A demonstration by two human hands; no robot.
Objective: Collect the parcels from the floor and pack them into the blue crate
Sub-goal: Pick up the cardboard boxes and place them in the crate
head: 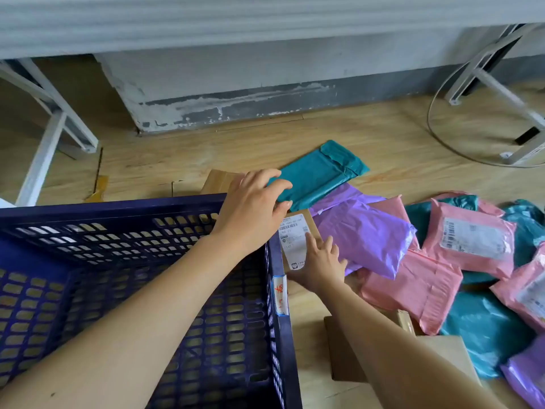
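The blue crate [132, 208] fills the lower left, and no parcel shows inside it. My left hand [253, 208] reaches over its far right corner, with the fingers curled on the near edge of a teal parcel [321, 172] lying on the floor. My right hand [320, 262] lies flat, fingers spread, on a brown cardboard parcel [305, 221] with a white label, just right of the crate. A purple parcel [365, 234] touches that hand's fingertips. Pink [413, 284] and more teal [483, 329] parcels are piled to the right.
White table legs stand at the left [44, 154] and far right [501, 93], with a white cable [436, 134] looping on the wooden floor. A grey wall runs along the back. Another brown box [342, 349] lies under my right forearm.
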